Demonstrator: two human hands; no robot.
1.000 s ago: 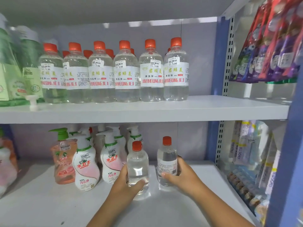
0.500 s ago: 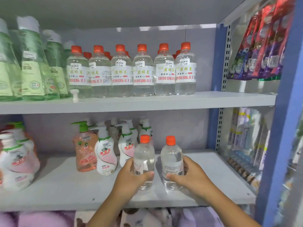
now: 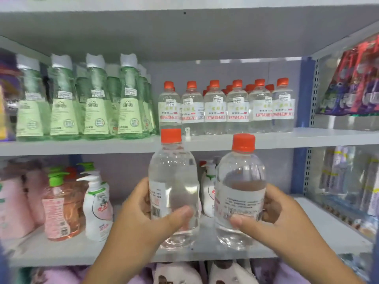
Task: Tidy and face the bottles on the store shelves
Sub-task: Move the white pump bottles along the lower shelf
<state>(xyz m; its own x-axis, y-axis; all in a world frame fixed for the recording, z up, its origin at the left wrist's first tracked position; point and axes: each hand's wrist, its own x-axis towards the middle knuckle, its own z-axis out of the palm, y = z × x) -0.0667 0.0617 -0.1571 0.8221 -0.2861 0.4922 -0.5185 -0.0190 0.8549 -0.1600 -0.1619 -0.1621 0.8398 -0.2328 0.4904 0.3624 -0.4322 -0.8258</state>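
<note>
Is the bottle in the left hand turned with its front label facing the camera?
No: the left hand grips its clear bottle with the barcode edge of the label showing at the left side.

Purple and red hanging packets [image 3: 354, 78] fill the neighbouring rack at right.

The upper shelf [image 3: 266, 138] carried orange-capped clear bottles [image 3: 215, 111] beside green bottles [image 3: 98, 111]; the lower shelf [image 3: 61, 253] carried pump bottles [image 3: 96, 208].
</note>
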